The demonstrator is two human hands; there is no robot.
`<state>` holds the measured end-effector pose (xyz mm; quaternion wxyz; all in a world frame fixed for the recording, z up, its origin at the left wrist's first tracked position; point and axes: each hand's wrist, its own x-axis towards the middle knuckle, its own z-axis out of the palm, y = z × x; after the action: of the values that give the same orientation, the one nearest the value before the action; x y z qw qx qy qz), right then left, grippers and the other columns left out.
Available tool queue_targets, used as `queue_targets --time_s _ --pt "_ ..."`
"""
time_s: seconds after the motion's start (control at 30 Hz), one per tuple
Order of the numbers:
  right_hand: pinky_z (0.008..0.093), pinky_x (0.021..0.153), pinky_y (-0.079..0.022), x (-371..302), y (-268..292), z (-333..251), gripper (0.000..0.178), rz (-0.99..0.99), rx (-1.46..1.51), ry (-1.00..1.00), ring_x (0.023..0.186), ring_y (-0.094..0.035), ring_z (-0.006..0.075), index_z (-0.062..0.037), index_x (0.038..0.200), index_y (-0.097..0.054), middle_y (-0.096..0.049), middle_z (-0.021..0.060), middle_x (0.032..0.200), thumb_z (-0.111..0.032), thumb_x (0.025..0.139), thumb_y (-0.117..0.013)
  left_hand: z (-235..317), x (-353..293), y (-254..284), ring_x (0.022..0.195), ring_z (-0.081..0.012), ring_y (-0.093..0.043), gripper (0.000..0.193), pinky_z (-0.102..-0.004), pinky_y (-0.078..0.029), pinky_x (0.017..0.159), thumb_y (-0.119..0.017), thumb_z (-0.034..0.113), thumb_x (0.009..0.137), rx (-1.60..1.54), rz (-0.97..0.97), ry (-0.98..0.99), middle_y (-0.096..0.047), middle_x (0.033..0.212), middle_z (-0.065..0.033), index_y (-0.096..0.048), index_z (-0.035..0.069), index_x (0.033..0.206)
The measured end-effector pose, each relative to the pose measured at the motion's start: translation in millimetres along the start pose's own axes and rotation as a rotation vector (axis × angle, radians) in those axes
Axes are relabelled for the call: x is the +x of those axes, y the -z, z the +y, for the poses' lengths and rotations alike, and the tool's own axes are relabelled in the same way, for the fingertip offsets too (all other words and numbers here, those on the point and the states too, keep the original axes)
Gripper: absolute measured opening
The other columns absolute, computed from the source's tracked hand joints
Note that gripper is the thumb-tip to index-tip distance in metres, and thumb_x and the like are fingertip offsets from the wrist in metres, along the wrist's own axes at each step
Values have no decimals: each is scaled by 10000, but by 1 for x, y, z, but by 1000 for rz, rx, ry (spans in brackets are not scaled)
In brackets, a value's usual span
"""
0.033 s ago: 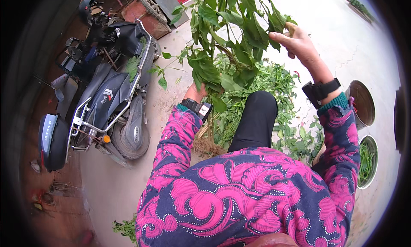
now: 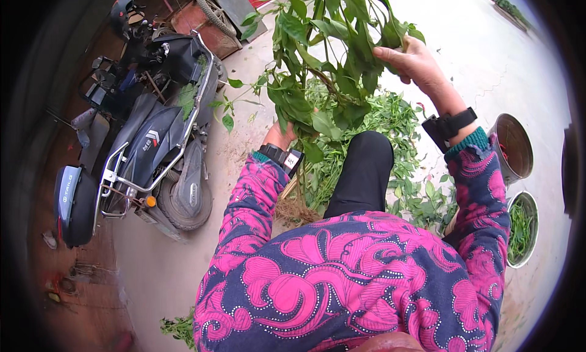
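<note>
The plant [image 2: 360, 53] is held up before the person, in the upper middle of the view; the left hand [image 2: 279, 135] is wrapped about its lower part, the fingertips hidden behind leaves [image 2: 296, 105]; the right hand [image 2: 421, 65] is at the plant's right edge, thumb stretched against the foliage and fingers bent, though I cannot tell whether they pinch it; tangled roots [image 2: 297, 212] show below the left hand, beside a dark knee [image 2: 368, 163]; a loose pile [image 2: 400, 126] of greens spreads on the floor [image 2: 165, 272] behind the knee; two pails [image 2: 519, 147] stand at right, the nearer holding greens; a scooter [image 2: 143, 150] is parked at left
</note>
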<state>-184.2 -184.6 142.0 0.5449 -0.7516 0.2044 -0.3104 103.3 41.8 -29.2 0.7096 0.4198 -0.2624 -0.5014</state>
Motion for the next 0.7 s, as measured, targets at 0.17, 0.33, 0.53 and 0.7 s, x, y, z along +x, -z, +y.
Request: queue_targets --time_s 0.17,0.33,0.53,0.7 --pt "207 365 -324 5 12 20 221 77 -58 -87 406 -396 50 -29 889 -653 -487 -40 595 -236 841 -712 -2 28 -25 708 -279 -609 683 -363 -503 633 -468 684 816 186 -349 196 -643 874 -196 -555 12 726" --pt "231 417 -399 -1 54 36 324 234 -130 -184 487 -470 78 -16 996 -695 -551 19 698 -306 856 -662 3 -11 -15 753 -269 -606 646 -365 -508 673 -500 667 841 487 -183 -24 -630 895 -164 -573 25 821" --pt "205 427 -363 -35 68 59 338 175 -160 -268 489 -430 60 -24 1047 -665 -511 -10 675 -308 863 -662 16 12 -18 756 -278 -594 606 -389 -493 674 -507 656 842 -10 -169 -56 -627 899 -144 -580 55 864" --pt "198 399 -251 -64 81 108 256 132 51 -433 461 -323 20 -55 1038 -648 -392 -92 601 -265 892 -648 50 -7 6 758 -285 -584 574 -409 -481 675 -513 647 843 -94 -32 -194 -624 902 -127 -586 80 900"
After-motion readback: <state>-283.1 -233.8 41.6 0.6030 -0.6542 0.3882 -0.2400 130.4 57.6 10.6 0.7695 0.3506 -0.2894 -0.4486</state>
